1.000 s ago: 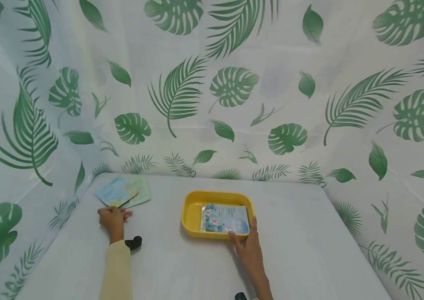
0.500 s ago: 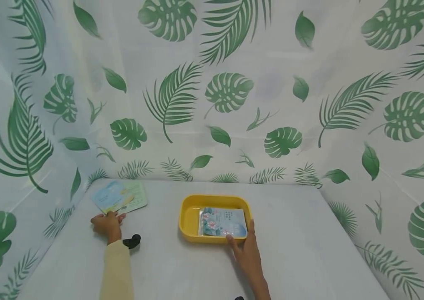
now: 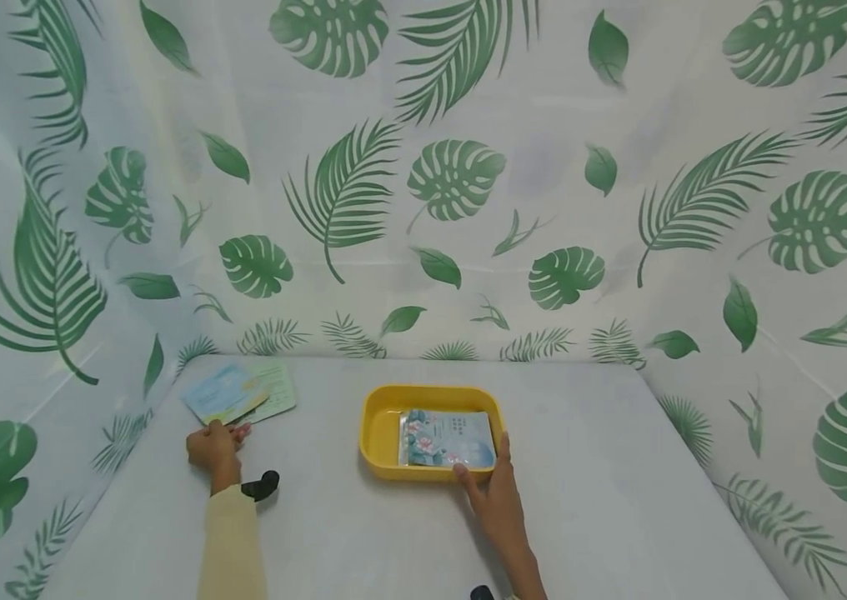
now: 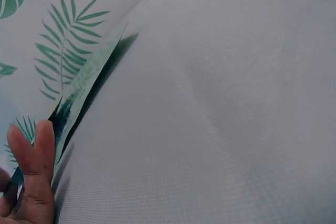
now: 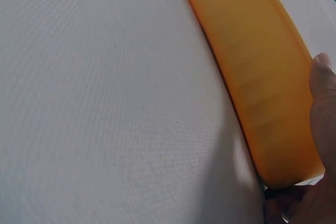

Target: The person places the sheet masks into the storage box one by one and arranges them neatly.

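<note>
At the far left of the table in the head view, a light-blue packet (image 3: 221, 392) with a yellow corner overlaps a pale-green packet (image 3: 278, 395). My left hand (image 3: 213, 446) pinches the near corner of the blue one. Seen from the left wrist, the green packet (image 4: 86, 85) stands at a slant, partly lifted off the cloth, beside the fingers (image 4: 39, 166). A yellow tray (image 3: 378, 433) sits mid-table, with a flower-printed sachet (image 3: 449, 437) lying flat in it. My right hand (image 3: 498, 500) grips the tray's near right corner, thumb on the front rim and fingers along the right side.
A white cloth covers the table (image 3: 581, 483). Leaf-printed sheeting (image 3: 468, 275) rises as walls at the back and on both sides. The left packets lie close to the back left corner. Black straps with small cameras (image 3: 262, 486) sit on the wrists.
The head view has shifted slightly. Both hands, the tray and the packets stay almost where they were, with only small movement of the left fingers at the blue packet's corner.
</note>
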Action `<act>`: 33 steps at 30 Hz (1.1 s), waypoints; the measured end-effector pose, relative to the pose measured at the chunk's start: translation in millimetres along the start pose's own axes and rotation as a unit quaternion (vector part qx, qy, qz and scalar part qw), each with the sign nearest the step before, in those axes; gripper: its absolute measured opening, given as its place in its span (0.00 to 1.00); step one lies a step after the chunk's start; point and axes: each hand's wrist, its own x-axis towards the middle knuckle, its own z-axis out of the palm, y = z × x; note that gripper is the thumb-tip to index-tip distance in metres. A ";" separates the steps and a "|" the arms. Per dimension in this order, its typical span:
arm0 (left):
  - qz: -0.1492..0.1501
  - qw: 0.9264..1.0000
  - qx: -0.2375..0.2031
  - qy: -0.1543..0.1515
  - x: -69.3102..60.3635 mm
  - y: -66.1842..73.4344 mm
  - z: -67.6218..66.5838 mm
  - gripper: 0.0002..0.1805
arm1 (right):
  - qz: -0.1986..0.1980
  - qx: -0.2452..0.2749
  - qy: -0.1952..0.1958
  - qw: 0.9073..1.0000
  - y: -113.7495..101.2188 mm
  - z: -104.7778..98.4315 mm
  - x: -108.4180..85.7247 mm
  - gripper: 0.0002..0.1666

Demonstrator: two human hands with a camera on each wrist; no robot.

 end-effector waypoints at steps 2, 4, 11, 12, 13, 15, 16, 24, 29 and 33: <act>-0.004 1.000 -0.027 0.013 0.7 -0.7 -2.3 0.17 | -0.003 -0.001 -0.001 1.000 -0.4 0.5 -0.4 0.62; -0.017 0.998 -0.065 0.021 1.7 -0.7 -4.8 0.26 | -0.003 -0.004 -0.001 1.000 -0.2 1.1 -0.8 0.62; -0.073 0.991 -0.108 0.020 0.1 6.1 -10.4 0.42 | 0.005 -0.006 -0.007 1.000 0.5 0.8 -1.4 0.63; -0.072 0.992 -0.102 0.018 0.1 6.4 -10.6 0.44 | 0.006 -0.004 -0.008 1.000 0.5 0.6 -1.3 0.63; -0.070 0.993 -0.096 0.013 0.2 6.6 -10.8 0.46 | 0.005 -0.003 -0.007 1.000 0.4 0.6 -1.1 0.63; -0.058 0.995 -0.085 0.007 -0.1 6.2 -10.1 0.47 | 0.003 -0.002 -0.006 1.000 0.0 0.5 -0.9 0.63; -0.050 0.996 -0.076 0.007 -0.7 6.1 -9.7 0.46 | 0.002 0.000 -0.005 1.000 -0.2 0.6 -0.7 0.63; 0.002 0.999 0.021 0.037 -3.8 3.4 -6.3 0.22 | 0.000 0.003 -0.005 1.000 0.4 1.6 0.7 0.63; 0.053 0.995 0.071 0.045 -4.8 0.2 -6.9 0.27 | -0.003 -0.002 0.002 1.000 -0.8 0.4 -0.4 0.63; 0.100 0.988 0.111 0.040 -8.2 1.2 -10.2 0.28 | -0.005 -0.004 0.005 1.000 -1.4 -0.4 -1.0 0.62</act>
